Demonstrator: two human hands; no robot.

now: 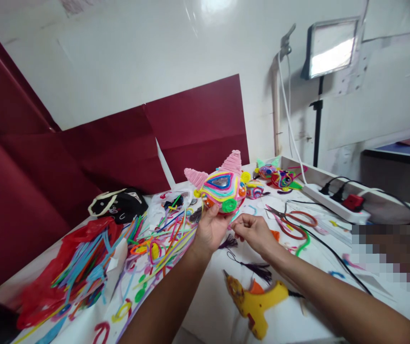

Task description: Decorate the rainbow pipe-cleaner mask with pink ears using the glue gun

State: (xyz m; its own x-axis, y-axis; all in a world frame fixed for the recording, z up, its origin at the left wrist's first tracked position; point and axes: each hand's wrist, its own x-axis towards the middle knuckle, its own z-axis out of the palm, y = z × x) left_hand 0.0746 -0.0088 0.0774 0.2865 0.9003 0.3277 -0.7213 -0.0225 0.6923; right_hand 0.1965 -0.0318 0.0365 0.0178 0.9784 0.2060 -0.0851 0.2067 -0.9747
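A striped pipe-cleaner craft figure (221, 187) with two pink pointed ears, a shiny oval in its middle and a green coil sits raised above the table. My left hand (211, 229) is closed around its underside. Just below and to the right of it, my right hand (254, 232) has its fingers pinched together; what they hold is too small to make out. Dark tassels (258, 270) lie on the table beneath my hands. Closest to me is a yellow hot glue gun (258, 306), lying on its side. Orange-handled scissors (290, 222) lie right of my right hand.
Left, pipe cleaners (165, 243) are strewn beside a red plastic bag (47, 296) and a black pouch (119, 205). Similar finished-looking figures (283, 178) stand at the back right, near a white power strip (337, 203) with plugged cables. A lamp (331, 48) stands behind.
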